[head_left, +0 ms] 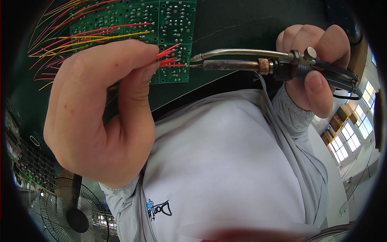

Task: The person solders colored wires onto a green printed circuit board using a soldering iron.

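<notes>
My left hand [94, 109] is closed in a pinch, thumb against forefinger, on several short red wires [167, 62]. Their bare ends point right, toward the near corner of a green circuit board panel [174, 36]. The panel is dotted with silvery solder joints. In my right hand [312, 52] is a soldering iron [231, 65], with a curved metal feed tube [246, 52] clamped alongside. Its tip reaches the board's right edge, close by the red wire ends; whether it touches a joint is too small to tell. My left fingers hide part of the board.
Red and yellow wires [80, 38] fan out leftward from the panel. Dark green work surface [238, 34] lies beneath. A black cable [342, 97] trails from the iron. A fan [76, 218] stands at lower left; cardboard boxes [338, 119] are off to the right.
</notes>
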{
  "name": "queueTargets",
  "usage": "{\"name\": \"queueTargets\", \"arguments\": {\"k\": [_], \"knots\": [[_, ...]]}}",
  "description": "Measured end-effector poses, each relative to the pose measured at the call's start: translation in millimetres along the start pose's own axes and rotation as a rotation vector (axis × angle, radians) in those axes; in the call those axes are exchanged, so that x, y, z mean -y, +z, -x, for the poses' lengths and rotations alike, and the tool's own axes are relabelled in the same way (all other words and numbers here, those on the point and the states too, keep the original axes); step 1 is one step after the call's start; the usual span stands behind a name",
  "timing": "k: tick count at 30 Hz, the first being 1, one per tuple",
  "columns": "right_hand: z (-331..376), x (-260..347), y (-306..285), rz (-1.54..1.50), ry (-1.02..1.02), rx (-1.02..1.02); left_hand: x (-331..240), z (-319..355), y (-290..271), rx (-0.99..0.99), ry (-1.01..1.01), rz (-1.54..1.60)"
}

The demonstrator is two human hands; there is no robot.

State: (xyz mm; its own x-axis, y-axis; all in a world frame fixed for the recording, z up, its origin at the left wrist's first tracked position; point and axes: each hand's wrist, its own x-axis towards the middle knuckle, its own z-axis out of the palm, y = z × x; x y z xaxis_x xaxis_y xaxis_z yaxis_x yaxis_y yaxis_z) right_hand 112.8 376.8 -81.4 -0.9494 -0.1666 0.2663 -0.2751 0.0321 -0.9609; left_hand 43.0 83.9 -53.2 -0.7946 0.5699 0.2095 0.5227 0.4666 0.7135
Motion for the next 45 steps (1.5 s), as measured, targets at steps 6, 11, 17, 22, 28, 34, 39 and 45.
{"name": "queueTargets", "arguments": {"k": [6,11,17,22,28,34,39,45], "knots": [[0,-2,0,-0.004,0.002,-0.001,0,-1,-1,0.021,-0.016,-0.002],[-1,-1,1,-0.016,-0.002,-0.006,-4,2,1,-0.014,-0.037,-0.016],[1,0,0,-0.003,-0.001,-0.021,-3,1,5,-0.032,-0.04,-0.006],[1,-2,-1,-0.036,-0.007,0.0,-5,1,3,-0.033,-0.054,-0.016],[3,-2,-5,-0.079,0.022,0.004,-4,0,4,-0.031,-0.045,-0.04],[5,-1,-5,-0.086,0.024,0.002,-3,0,7,-0.035,-0.042,-0.04],[4,1,-5,-0.069,0.027,-0.007,-3,0,5,-0.019,-0.041,-0.023],[2,-4,-4,-0.071,0.017,0.021,0,4,3,-0.035,-0.031,-0.028]]}}
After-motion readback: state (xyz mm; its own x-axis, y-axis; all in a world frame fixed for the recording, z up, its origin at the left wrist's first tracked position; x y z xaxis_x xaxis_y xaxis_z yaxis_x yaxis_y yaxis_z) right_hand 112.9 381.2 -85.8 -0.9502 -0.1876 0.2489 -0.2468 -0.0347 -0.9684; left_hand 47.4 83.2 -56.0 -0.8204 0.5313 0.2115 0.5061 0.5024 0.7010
